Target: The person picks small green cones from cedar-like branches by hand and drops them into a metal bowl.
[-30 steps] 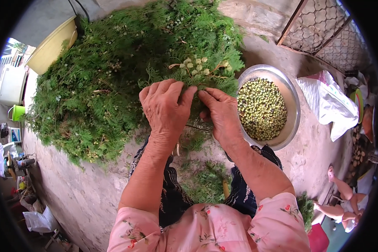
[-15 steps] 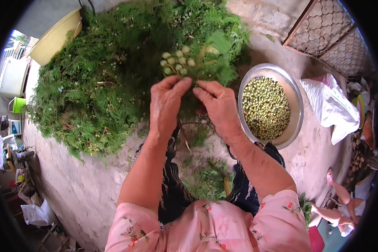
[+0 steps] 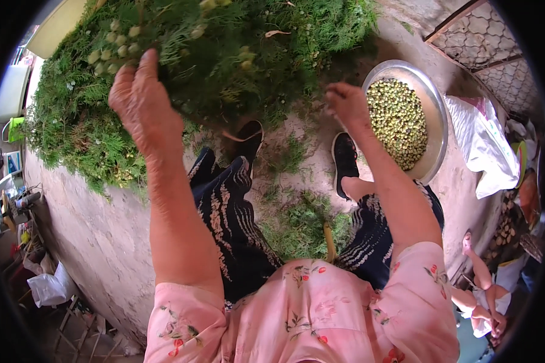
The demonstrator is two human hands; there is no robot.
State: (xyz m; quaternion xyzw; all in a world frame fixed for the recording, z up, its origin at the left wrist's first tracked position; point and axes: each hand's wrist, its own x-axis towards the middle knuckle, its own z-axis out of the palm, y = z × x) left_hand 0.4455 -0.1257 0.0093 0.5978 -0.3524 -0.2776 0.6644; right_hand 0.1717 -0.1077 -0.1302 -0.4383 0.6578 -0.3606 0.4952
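My left hand is over the green heap at the upper left, its fingers closed on a leafy sprig with round pale-green cones. The sprig's feathery leaves blend into the heap of cut green branches, so its full extent is unclear. My right hand hovers just left of the metal bowl, fingers curled and slightly blurred. Whatever it may hold is hidden. Many small green and yellowish cones lie in the bowl.
Leafy scraps lie between my feet. Right of the bowl is a white sack, with wire mesh behind. A yellow basin stands at the far left. Another person's bare legs show at the lower right.
My hands have come apart. The left moved left and away with the cone-bearing sprig; the right moved right, toward the bowl. The view has shifted, and both shoes now show.
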